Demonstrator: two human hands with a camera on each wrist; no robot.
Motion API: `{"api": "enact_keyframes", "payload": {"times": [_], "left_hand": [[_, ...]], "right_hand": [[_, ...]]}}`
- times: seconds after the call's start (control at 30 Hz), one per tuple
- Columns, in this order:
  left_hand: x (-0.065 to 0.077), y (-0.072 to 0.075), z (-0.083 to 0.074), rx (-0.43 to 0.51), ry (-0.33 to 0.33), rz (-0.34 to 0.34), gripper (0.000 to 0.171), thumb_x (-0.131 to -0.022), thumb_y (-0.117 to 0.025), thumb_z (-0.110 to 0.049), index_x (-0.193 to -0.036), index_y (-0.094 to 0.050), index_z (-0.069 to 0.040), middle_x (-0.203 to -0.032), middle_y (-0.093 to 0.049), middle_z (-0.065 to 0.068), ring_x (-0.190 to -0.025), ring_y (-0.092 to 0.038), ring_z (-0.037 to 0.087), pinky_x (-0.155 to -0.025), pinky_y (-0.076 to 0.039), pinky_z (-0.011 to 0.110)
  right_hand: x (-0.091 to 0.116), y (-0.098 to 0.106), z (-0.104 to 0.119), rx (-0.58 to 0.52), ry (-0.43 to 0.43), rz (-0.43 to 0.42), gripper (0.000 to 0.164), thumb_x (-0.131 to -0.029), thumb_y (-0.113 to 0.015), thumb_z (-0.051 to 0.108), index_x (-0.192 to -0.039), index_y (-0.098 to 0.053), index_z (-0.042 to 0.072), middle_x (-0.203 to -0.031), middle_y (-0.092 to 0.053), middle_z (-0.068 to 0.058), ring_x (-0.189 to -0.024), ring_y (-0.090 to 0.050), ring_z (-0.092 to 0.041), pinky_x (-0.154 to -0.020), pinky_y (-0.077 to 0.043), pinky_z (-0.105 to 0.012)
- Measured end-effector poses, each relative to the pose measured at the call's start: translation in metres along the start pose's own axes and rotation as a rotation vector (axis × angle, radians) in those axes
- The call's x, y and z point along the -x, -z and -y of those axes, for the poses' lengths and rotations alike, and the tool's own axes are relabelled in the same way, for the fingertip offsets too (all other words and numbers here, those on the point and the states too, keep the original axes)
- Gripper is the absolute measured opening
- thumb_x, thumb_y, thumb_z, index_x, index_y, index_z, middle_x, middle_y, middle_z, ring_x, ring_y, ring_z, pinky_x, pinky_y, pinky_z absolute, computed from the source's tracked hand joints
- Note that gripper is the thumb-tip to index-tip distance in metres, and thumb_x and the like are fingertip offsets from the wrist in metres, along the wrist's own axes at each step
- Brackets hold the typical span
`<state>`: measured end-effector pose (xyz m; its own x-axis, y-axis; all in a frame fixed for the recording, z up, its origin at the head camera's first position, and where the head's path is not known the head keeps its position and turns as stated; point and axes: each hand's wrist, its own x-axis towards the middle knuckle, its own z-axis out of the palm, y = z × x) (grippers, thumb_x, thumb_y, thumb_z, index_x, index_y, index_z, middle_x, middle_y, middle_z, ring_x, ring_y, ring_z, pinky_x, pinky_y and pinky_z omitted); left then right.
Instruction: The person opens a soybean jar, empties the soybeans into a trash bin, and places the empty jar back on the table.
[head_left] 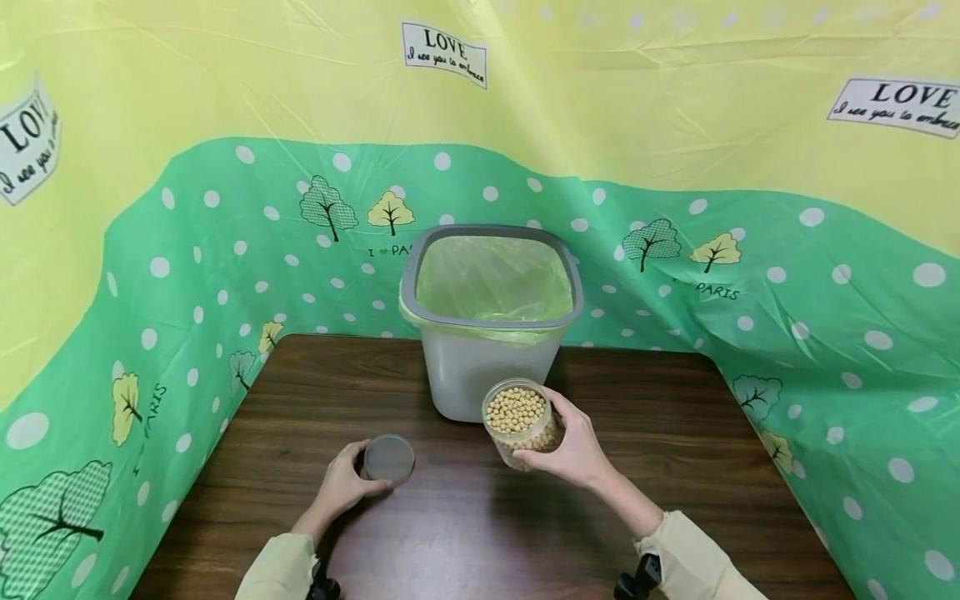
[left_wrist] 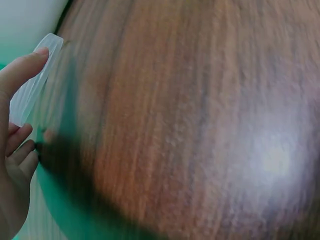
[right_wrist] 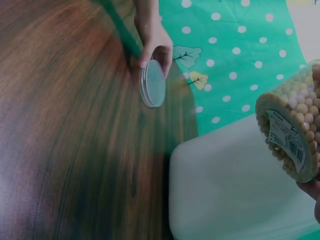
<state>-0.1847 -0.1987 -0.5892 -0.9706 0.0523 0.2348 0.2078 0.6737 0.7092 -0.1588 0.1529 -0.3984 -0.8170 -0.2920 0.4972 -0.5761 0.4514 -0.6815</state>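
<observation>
"LOVE" leaps out in black from white rectangular banners point(head_left: 445, 55) on the yellow-and-green printed backdrop sheet point(head_left: 300, 92), "I see you to embrace" beneath! "PARIS" shows lower, on the green; the clear cylindrical jar point(right_wrist: 302, 107) wears a white barcode label point(right_wrist: 286, 140), its print unreadable.

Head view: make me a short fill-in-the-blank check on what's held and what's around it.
1. Of the lid and the jar, the left hand holds the ____.
2. Of the jar in the right hand and the bin, the one standing on the table is the ____.
3. The liner in the bin is ____ in colour.
4. The white signs on the backdrop bear the large word ____.
Missing words: lid; bin; green; LOVE.
</observation>
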Motion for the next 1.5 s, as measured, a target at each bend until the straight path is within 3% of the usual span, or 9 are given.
{"api": "enact_keyframes", "payload": {"times": [0.17, 0.37, 0.9, 1.2, 1.37, 1.5], "left_hand": [[0.003, 0.0, 0.002, -0.095, -0.07, 0.01, 0.08, -0.053, -0.086, -0.034, -0.114, -0.056, 0.007, -0.11, -0.058, 0.02, -0.102, -0.055, 0.035, -0.084, -0.045, 0.048], [0.003, 0.0, 0.003, -0.176, -0.068, 0.044, 0.082, -0.052, -0.085, -0.039, -0.115, -0.056, 0.004, -0.116, -0.054, 0.022, -0.108, -0.052, 0.037, -0.087, -0.044, 0.048], [0.003, -0.001, 0.006, -0.21, -0.082, 0.065, 0.084, -0.053, -0.084, -0.042, -0.117, -0.056, 0.005, -0.116, -0.051, 0.017, -0.106, -0.051, 0.034, -0.085, -0.045, 0.047], [0.003, 0.0, 0.004, -0.192, -0.084, 0.068, 0.089, -0.052, -0.085, -0.042, -0.119, -0.053, 0.006, -0.116, -0.052, 0.018, -0.107, -0.051, 0.035, -0.086, -0.045, 0.048], [0.004, 0.007, 0.002, -0.194, -0.08, 0.048, 0.086, -0.057, -0.082, -0.044, -0.121, -0.052, 0.005, -0.115, -0.054, 0.016, -0.106, -0.053, 0.034, -0.085, -0.045, 0.048], [0.0, 0.021, -0.002, -0.193, -0.05, 0.04, 0.081, -0.066, -0.077, -0.041, -0.126, -0.049, 0.004, -0.118, -0.052, 0.017, -0.108, -0.051, 0.035, -0.086, -0.044, 0.049]], "right_hand": [[0.001, -0.001, -0.001, -0.007, -0.005, 0.008, 0.077, -0.054, -0.082, 0.004, -0.121, -0.047, -0.009, -0.11, -0.057, -0.02, -0.097, -0.057, -0.022, -0.077, -0.048, -0.022], [0.003, -0.003, -0.001, -0.022, -0.021, 0.01, 0.079, -0.053, -0.083, 0.006, -0.123, -0.048, -0.007, -0.111, -0.058, -0.019, -0.098, -0.056, -0.021, -0.079, -0.047, -0.021], [0.006, -0.001, -0.004, -0.034, -0.016, 0.003, 0.08, -0.053, -0.084, 0.005, -0.123, -0.048, -0.006, -0.112, -0.058, -0.018, -0.099, -0.056, -0.021, -0.079, -0.047, -0.022], [0.006, 0.003, -0.004, -0.038, 0.01, -0.007, 0.081, -0.052, -0.084, 0.004, -0.123, -0.047, -0.008, -0.112, -0.057, -0.019, -0.099, -0.056, -0.023, -0.08, -0.045, -0.016], [0.005, 0.005, -0.004, -0.029, 0.005, -0.012, 0.081, -0.052, -0.084, 0.004, -0.124, -0.047, -0.007, -0.113, -0.057, -0.018, -0.099, -0.056, -0.022, -0.079, -0.045, -0.017], [0.005, 0.008, -0.005, -0.027, 0.002, -0.01, 0.081, -0.052, -0.084, 0.004, -0.124, -0.047, -0.007, -0.113, -0.057, -0.018, -0.099, -0.056, -0.02, -0.079, -0.045, -0.016]]}}
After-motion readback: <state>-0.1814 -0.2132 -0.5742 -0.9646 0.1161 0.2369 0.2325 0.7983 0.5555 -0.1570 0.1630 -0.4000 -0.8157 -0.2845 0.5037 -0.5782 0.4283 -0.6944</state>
